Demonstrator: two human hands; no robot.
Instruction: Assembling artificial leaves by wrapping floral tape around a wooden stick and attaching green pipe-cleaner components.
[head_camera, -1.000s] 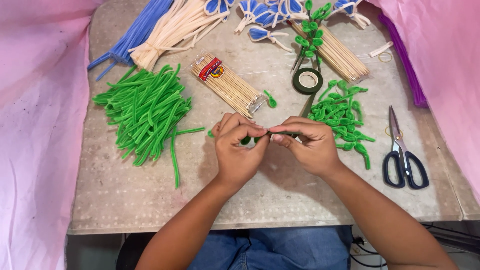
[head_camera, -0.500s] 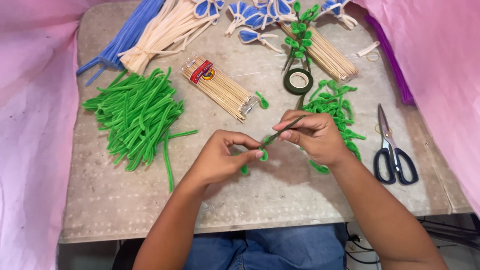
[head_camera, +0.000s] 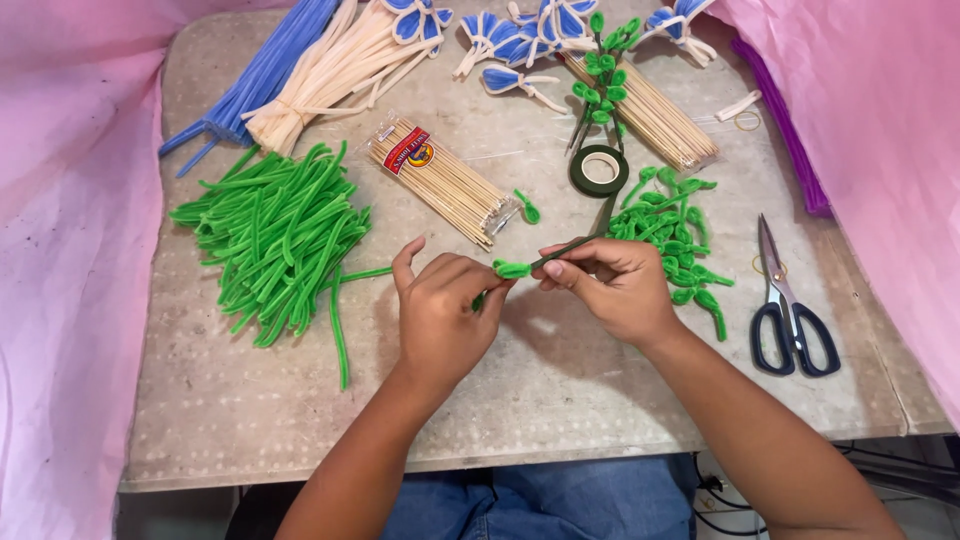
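Bright, even light from above falls on the tabletop (head_camera: 560, 390), leaving only soft shadows beneath the hands (no glare), and focus stays sharp throughout.

Two bare forearms are seen entering from the lower edge of the frame, with no sleeves, watch or bracelet worn on them. The left hand (head_camera: 440, 310) and the right hand (head_camera: 615, 290) are ungloved and ringless, with short, unpainted nails. Blue denim trousers (head_camera: 540, 500) are seen at the bottom centre.
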